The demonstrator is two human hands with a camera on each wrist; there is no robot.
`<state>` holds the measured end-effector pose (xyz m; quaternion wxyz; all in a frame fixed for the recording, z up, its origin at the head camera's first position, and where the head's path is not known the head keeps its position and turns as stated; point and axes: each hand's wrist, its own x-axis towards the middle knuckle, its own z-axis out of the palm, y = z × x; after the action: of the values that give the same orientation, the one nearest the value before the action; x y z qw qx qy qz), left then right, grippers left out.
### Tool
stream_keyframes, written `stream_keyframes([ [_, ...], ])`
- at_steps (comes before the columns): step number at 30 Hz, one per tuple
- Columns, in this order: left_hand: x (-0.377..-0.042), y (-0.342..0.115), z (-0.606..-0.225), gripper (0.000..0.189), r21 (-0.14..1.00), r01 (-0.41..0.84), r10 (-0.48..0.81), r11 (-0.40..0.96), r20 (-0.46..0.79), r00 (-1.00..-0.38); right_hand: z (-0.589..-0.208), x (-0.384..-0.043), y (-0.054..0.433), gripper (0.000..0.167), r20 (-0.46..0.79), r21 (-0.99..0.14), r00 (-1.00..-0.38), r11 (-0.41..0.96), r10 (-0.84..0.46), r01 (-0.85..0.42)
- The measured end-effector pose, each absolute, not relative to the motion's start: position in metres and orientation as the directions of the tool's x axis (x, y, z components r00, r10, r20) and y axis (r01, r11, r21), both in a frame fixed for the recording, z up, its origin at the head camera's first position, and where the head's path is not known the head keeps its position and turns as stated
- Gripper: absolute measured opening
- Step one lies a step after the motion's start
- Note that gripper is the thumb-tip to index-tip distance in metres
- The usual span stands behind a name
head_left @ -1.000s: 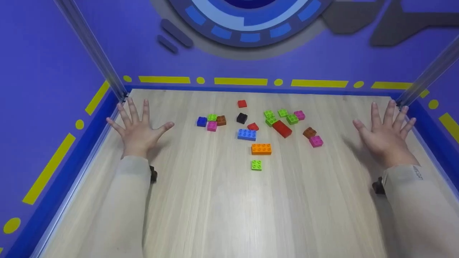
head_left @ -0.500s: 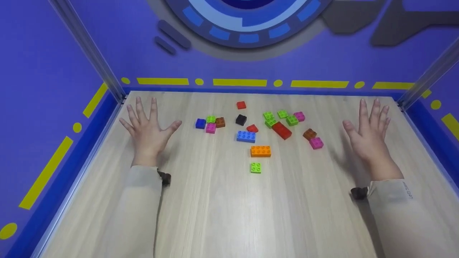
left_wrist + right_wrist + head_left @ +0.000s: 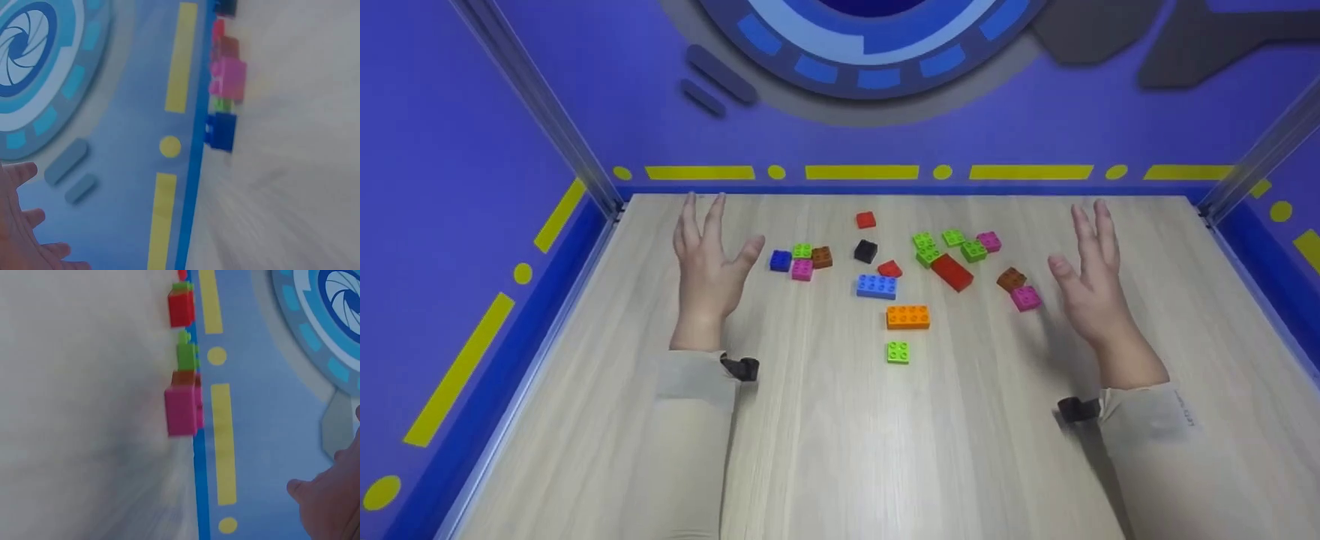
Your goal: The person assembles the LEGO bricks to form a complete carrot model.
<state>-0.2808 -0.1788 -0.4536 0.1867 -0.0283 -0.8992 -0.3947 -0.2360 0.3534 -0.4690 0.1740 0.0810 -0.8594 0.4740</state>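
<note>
My left hand [image 3: 707,274] hovers over the table's left part, fingers straight and thumb spread, holding nothing. Nearest to it is a dark blue building brick [image 3: 781,260], beside a lime [image 3: 802,250], a pink [image 3: 802,270] and a brown brick [image 3: 821,257]. On the right, my right hand [image 3: 1097,300] is also raised with fingers extended and nothing in them. Close to it lie a pink brick [image 3: 1025,298] and a brown brick [image 3: 1012,279], touching. In the left wrist view the dark blue brick [image 3: 223,131] shows; in the right wrist view, the pink brick [image 3: 182,410].
Mid-table lie a light blue brick [image 3: 877,286], an orange brick [image 3: 908,316], a lime brick [image 3: 898,352], a black brick [image 3: 865,250] and a long red brick [image 3: 952,272], among several others. Blue-purple panels [image 3: 870,142] wall the wooden table [image 3: 825,450] behind and at both sides.
Both hands have moved inward toward the bricks, the left one rightward and the right one leftward. They have turned so that the palms face each other more. The bricks have not moved.
</note>
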Motion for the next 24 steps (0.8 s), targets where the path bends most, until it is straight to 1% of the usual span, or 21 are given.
stream_keyframes([
  [3,-0.280,-0.167,-0.451,0.142,0.753,0.224,-0.101,0.618,0.359,-0.928,-0.463,-0.238,0.340,0.076,0.399,-0.813,-0.917,0.471,0.021,-0.343],
  [4,-0.280,-0.162,-0.451,0.143,0.769,0.233,-0.101,0.595,0.359,-0.928,-0.462,-0.238,0.335,0.075,0.405,-0.823,-0.914,0.445,0.024,-0.353],
  [8,-0.282,-0.142,-0.455,0.140,0.804,0.293,-0.062,0.517,0.377,-0.924,-0.466,-0.242,0.314,0.070,0.396,-0.864,-0.918,0.354,0.038,-0.358],
  [12,-0.284,-0.121,-0.461,0.132,0.847,0.339,-0.005,0.410,0.374,-0.927,-0.482,-0.240,0.291,0.067,0.344,-0.881,-0.939,0.336,-0.024,-0.332],
  [15,-0.283,-0.106,-0.467,0.111,0.878,0.345,0.040,0.332,0.352,-0.935,-0.490,-0.236,0.276,0.068,0.287,-0.898,-0.954,0.325,-0.083,-0.298],
  [19,-0.280,-0.091,-0.477,0.083,0.896,0.340,0.112,0.284,0.322,-0.940,-0.494,-0.232,0.260,0.068,0.218,-0.934,-0.970,0.265,-0.111,-0.240],
  [21,-0.278,-0.085,-0.483,0.077,0.904,0.334,0.133,0.265,0.309,-0.942,-0.496,-0.231,0.256,0.069,0.186,-0.949,-0.976,0.239,-0.111,-0.208],
  [24,-0.277,-0.077,-0.492,0.073,0.921,0.317,0.155,0.224,0.288,-0.945,-0.499,-0.230,0.251,0.070,0.153,-0.963,-0.982,0.204,-0.111,-0.173],
])
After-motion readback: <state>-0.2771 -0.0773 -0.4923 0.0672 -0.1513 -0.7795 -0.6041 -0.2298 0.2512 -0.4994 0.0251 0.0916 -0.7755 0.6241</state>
